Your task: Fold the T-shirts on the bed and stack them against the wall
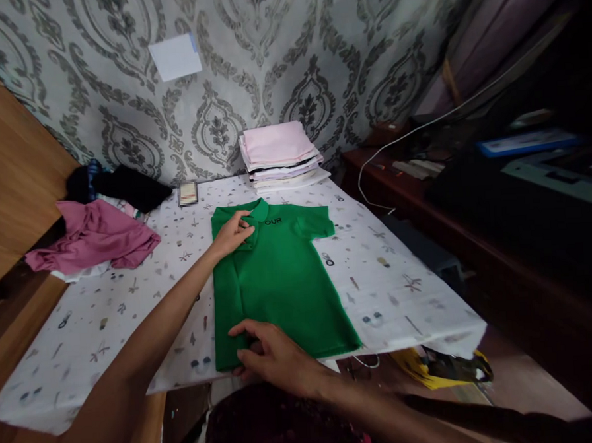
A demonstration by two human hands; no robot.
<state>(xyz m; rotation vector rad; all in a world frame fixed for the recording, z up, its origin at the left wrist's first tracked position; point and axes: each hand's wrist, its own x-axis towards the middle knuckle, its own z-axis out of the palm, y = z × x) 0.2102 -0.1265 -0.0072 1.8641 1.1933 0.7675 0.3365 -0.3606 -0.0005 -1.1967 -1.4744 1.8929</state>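
On the printed cloth (401, 292) lies the green shirt (284, 281); I judge it light, soft, best held at collar (262, 211) and hem (227, 366). Left hand (233, 234): fingers parted. Right hand (276, 356): curled; pinching, I cannot tell.

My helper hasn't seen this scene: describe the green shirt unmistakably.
Find the white printed cloth below the patterned wall. At its near edge lies the shirt, with the left hand near its collar and the right hand by its hem. Unlike the rumpled pink garment and the folded stack, it is bright green with dark lettering.
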